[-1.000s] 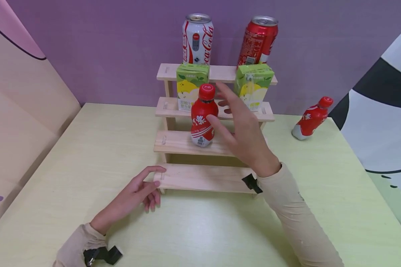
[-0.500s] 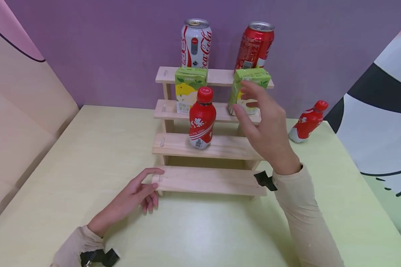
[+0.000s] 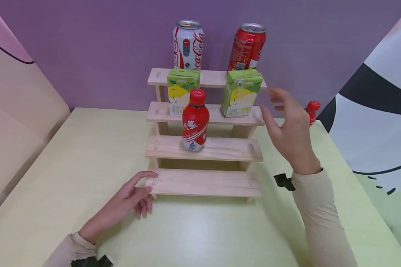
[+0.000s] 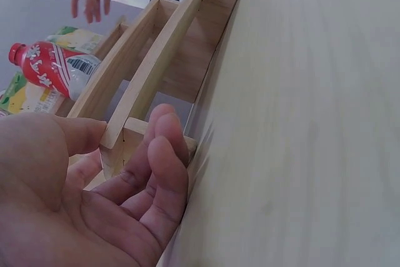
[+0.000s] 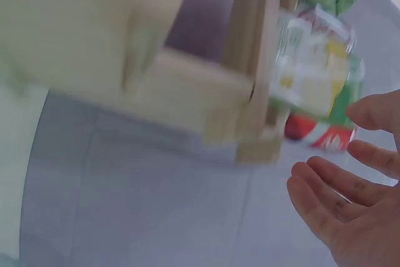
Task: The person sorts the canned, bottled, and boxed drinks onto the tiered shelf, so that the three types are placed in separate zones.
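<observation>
My left hand (image 3: 128,196) holds the left end of the bottom step of a wooden tiered stand (image 3: 204,182); the left wrist view shows its thumb (image 4: 81,134) against the board's corner. To the right of the stand, my right hand (image 3: 292,133) hovers with loosely bent fingers and nothing in them. A red bottle (image 3: 195,124) with a red cap stands on the second step from the bottom, left of its middle. Partly hidden behind my right hand is another red bottle (image 3: 312,107) on the table.
One step higher stand two green-and-yellow juice cartons, a left one (image 3: 180,87) and a right one (image 3: 242,92). The top step bears a white Coca-Cola can (image 3: 188,46) and a red can (image 3: 247,48). A purple wall (image 3: 103,48) rises behind the table (image 3: 87,148).
My right hand has moved away from the red bottle on the stand, rightward past the right carton, toward the other bottle. My left hand stays at the bottom step. The head view has shifted slightly.
</observation>
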The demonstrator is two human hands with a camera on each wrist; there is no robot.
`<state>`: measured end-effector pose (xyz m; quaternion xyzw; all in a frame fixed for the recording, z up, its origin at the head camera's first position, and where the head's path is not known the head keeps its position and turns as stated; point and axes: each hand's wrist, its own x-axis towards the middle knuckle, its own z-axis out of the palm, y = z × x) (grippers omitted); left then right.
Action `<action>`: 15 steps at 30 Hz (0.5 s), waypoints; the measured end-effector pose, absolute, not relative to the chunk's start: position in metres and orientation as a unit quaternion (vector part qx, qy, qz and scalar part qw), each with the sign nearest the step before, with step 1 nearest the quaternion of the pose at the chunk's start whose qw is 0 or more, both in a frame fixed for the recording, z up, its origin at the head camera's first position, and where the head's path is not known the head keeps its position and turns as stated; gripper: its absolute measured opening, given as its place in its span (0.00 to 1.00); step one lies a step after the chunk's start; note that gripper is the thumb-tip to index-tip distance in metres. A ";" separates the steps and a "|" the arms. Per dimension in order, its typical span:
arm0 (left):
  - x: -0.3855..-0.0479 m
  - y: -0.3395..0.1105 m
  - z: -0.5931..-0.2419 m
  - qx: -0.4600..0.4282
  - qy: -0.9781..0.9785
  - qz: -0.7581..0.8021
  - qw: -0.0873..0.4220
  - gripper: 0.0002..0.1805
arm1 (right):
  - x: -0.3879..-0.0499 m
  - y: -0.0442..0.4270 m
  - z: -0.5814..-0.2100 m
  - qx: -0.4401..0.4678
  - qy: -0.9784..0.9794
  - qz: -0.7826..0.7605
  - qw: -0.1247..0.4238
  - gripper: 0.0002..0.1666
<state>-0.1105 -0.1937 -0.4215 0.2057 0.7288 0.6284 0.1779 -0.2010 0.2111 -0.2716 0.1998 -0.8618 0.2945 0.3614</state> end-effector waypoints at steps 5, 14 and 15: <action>-0.111 -0.193 -0.422 0.212 0.726 0.630 0.177 0.22 | -0.214 0.242 -0.274 0.155 -0.858 0.293 0.392 0.26; -0.110 -0.194 -0.420 0.199 0.734 0.626 0.176 0.22 | -0.230 0.289 -0.289 0.000 -0.895 0.293 0.337 0.36; -0.110 -0.194 -0.420 0.199 0.733 0.626 0.177 0.22 | -0.232 0.293 -0.292 -0.012 -0.898 0.293 0.328 0.38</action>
